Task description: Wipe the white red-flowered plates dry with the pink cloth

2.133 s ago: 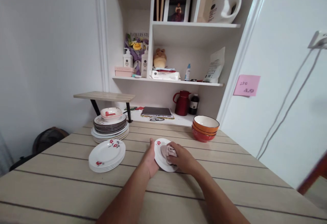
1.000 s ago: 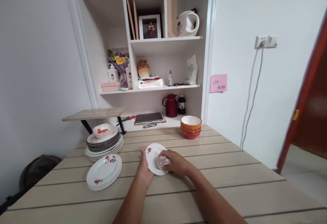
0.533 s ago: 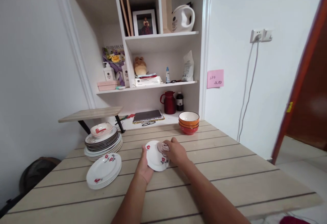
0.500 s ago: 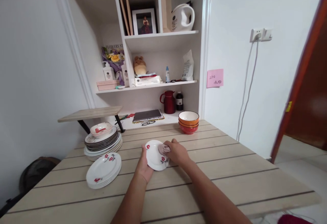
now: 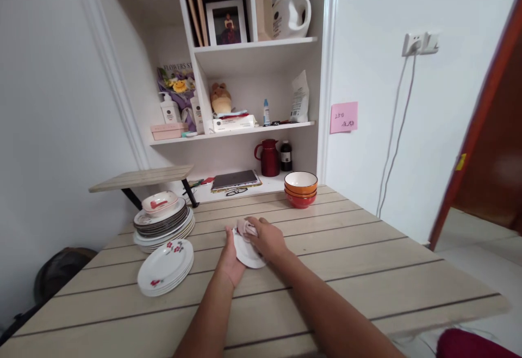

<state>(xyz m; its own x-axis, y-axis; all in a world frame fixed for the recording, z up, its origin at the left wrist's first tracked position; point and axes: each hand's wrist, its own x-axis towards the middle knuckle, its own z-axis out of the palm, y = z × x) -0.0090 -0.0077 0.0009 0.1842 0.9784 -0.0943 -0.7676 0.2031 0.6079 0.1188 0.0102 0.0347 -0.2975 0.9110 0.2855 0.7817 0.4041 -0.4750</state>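
Note:
A small white plate (image 5: 247,254) with red flowers is tilted up over the wooden table (image 5: 367,260), held at its left rim by my left hand (image 5: 229,263). My right hand (image 5: 266,240) is closed on a crumpled pinkish cloth (image 5: 246,228) and presses it against the plate's upper edge. To the left lies a low stack of matching white flowered plates (image 5: 165,266). Behind that stands a taller pile of plates (image 5: 163,226) with a small bowl (image 5: 159,202) on top.
Stacked orange bowls (image 5: 300,189) sit at the table's far edge. A shelf unit behind holds a red jug (image 5: 269,158), a dark bottle (image 5: 286,156), a tablet (image 5: 234,179), bottles and a photo frame. A small wooden riser (image 5: 142,178) stands at the left. A door frame (image 5: 477,124) is on the right.
My right hand has slid the cloth from the plate's middle up to its top edge. The view has swung right and back, showing more wall and the door.

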